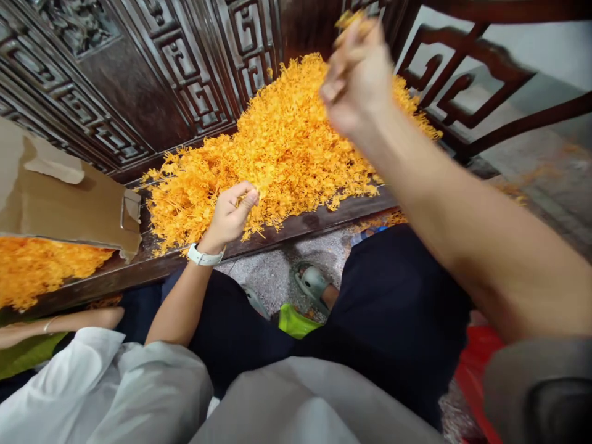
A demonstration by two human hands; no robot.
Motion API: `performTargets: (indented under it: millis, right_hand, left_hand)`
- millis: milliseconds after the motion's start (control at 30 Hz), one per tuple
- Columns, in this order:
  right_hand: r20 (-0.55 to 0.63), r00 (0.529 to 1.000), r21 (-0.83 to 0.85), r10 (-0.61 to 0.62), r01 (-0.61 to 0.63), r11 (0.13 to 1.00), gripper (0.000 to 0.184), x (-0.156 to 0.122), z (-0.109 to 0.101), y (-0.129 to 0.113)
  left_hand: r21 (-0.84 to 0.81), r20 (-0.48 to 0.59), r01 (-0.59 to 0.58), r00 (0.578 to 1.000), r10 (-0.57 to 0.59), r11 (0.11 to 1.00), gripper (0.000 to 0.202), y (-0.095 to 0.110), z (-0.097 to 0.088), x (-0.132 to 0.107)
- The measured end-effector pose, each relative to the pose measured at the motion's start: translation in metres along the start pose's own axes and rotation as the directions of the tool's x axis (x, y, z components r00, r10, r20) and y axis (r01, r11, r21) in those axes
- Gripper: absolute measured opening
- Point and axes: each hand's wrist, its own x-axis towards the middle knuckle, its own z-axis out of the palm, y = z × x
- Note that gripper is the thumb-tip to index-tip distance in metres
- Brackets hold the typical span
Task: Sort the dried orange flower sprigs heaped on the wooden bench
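A big heap of small orange artificial-flower pieces point(287, 135) lies on a dark wooden bench. My left hand point(234, 213), with a white watch point(206, 254) on its wrist, is closed in a pinch at the front of the heap. An orange flower piece seems to be at its fingertips, though it blends into the pile behind. Raised above the heap's right side, my right hand point(358, 80) is blurred by motion. Its fingers are curled round some yellow-orange flower pieces point(351, 21), which stick out at the top.
A torn cardboard box point(69, 203) stands on the bench at left, with more orange pieces point(41, 268) in front of it. Carved dark wood panels point(139, 80) rise behind. Another person's arm point(87, 319) shows at lower left. A red plastic thing point(478, 376) is at lower right.
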Motion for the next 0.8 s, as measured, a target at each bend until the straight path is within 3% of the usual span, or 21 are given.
performTargets:
  millis: [33,67,133,167,200,233,267,300,333,400,433,500,567,633,667,800]
  right_hand:
    - [0.047,0.995,-0.051,-0.085,0.087,0.995,0.032,0.007,-0.011,-0.007]
    - [0.042,0.995,-0.135,-0.089,0.094,0.986,0.031,0.010,-0.022,-0.011]
    - [0.241,0.964,-0.387,0.112,-0.010,0.922,0.032,0.006,-0.036,-0.012]
    - [0.344,0.899,-0.503,0.269,-0.065,0.862,0.035,0.000,-0.039,-0.010]
    - [0.436,0.797,-0.588,0.418,-0.099,0.803,0.036,-0.005,-0.040,-0.007]
    - [0.501,0.700,-0.618,0.508,-0.121,0.777,0.036,-0.010,-0.038,-0.003]
    - [0.547,0.645,-0.588,0.534,-0.158,0.793,0.032,-0.014,-0.035,0.001]
    - [0.554,0.663,-0.502,0.503,-0.215,0.838,0.028,-0.015,-0.030,0.005]
    - [0.520,0.726,-0.381,0.451,-0.276,0.883,0.023,-0.014,-0.025,0.009]
    - [0.342,0.860,-0.151,0.379,-0.348,0.925,0.014,-0.011,-0.014,0.017]
    - [0.252,0.889,-0.108,0.382,-0.367,0.924,0.014,-0.010,-0.010,0.022]
    - [0.194,0.876,-0.201,0.441,-0.405,0.892,0.019,-0.013,-0.002,0.030]
    - [0.282,0.809,-0.377,0.516,-0.402,0.835,0.023,-0.023,0.005,0.036]
    - [0.401,0.736,-0.494,0.545,-0.327,0.806,0.031,-0.035,0.012,0.038]
    - [0.443,0.724,-0.515,0.529,-0.277,0.811,0.036,-0.041,0.016,0.038]
    - [0.539,0.773,-0.470,0.336,-0.055,0.881,0.044,-0.060,0.028,0.024]
  left_hand:
    - [-0.014,-0.018,0.007,1.000,-0.007,1.000,0.043,-0.003,-0.003,-0.003]
    - [-0.039,-0.043,0.019,0.999,-0.020,0.999,0.042,-0.007,-0.006,-0.005]
    - [-0.090,-0.077,0.047,0.996,-0.054,0.995,0.042,-0.016,-0.013,-0.006]
    - [-0.107,-0.081,0.060,0.994,-0.069,0.992,0.042,-0.020,-0.016,-0.005]
    - [-0.120,-0.081,0.069,0.994,-0.079,0.990,0.042,-0.024,-0.019,-0.004]
    - [-0.127,-0.081,0.073,0.993,-0.084,0.989,0.043,-0.027,-0.020,-0.002]
    - [-0.130,-0.080,0.076,0.993,-0.087,0.989,0.043,-0.029,-0.020,-0.001]
    - [-0.131,-0.078,0.081,0.993,-0.091,0.988,0.043,-0.030,-0.019,0.000]
    - [-0.133,-0.072,0.085,0.993,-0.096,0.987,0.043,-0.031,-0.017,0.002]
    - [-0.140,-0.055,0.093,0.993,-0.101,0.986,0.043,-0.031,-0.012,0.004]
    - [-0.139,-0.048,0.095,0.994,-0.103,0.986,0.044,-0.031,-0.009,0.005]
    - [-0.118,-0.040,0.097,0.994,-0.102,0.988,0.044,-0.030,-0.004,0.006]
    - [-0.082,-0.028,0.094,0.995,-0.097,0.992,0.045,-0.028,0.000,0.008]
    - [-0.024,0.002,0.079,0.997,-0.079,0.997,0.046,-0.026,0.002,0.010]
    - [0.014,0.015,0.060,0.998,-0.060,0.998,0.047,-0.025,0.003,0.012]
    - [0.123,-0.016,0.000,1.000,0.002,0.992,0.055,-0.034,0.003,0.019]
